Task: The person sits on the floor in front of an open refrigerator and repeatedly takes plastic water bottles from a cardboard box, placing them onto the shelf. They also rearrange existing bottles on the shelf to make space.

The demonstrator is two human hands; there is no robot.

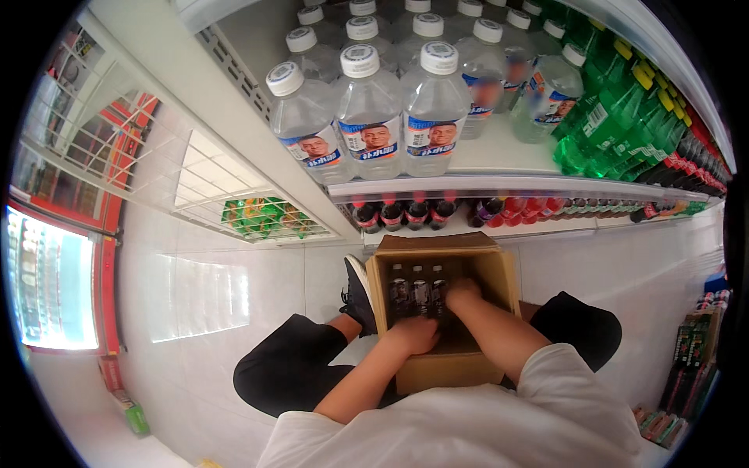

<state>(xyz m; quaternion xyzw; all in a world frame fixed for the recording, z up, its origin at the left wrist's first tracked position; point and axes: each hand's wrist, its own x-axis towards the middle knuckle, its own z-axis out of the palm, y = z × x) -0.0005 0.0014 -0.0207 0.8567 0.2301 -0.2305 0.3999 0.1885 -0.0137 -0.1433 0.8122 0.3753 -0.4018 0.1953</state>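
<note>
An open cardboard box point(447, 374) stands on the floor between my legs. Inside, several clear plastic bottles point(419, 292) with white caps and printed labels lie side by side, caps towards the shelf. Both my hands reach down into the box. My left hand point(420, 333) is at the near ends of the bottles, its fingers bent and blurred. Beside the rightmost visible bottle is my right hand point(464, 294), with its fingertips out of sight in the shade. Whether either hand grips a bottle is hidden.
Ahead, a white shelf point(497, 175) holds clear drink bottles point(370, 128) and green soda bottles point(608, 128). Dark cola bottles point(416, 215) line the lower shelf. A wire rack point(251, 216) with green packets stands left, before a lit drinks fridge point(55, 286). Stacked cartons point(693, 345) are at right.
</note>
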